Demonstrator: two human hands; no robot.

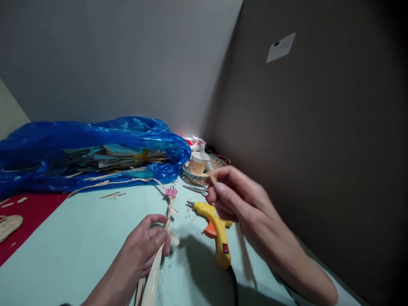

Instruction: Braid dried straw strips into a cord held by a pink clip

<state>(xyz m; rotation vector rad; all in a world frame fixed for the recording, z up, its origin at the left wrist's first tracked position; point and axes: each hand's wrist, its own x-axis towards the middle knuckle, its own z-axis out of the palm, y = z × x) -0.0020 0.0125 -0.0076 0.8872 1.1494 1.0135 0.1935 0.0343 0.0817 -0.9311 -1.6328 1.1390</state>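
Note:
My left hand pinches a pale braid of dried plant strips between thumb and fingers. Loose wide strips run down from it toward me. At its far end, a pink binder clip grips the braid. Raised above the table, my right hand is closed on a thin dried strip, whose tip pokes up past the fingers; a blurred length hangs below the hand. Under and left of that hand lies a yellow glue gun with an orange trigger and a black cord.
A blue plastic bag full of dried strips stretches along the back left. Scissors lie before a woven basket with a paper cup. A red surface with a coiled woven piece is at left. Walls border the table.

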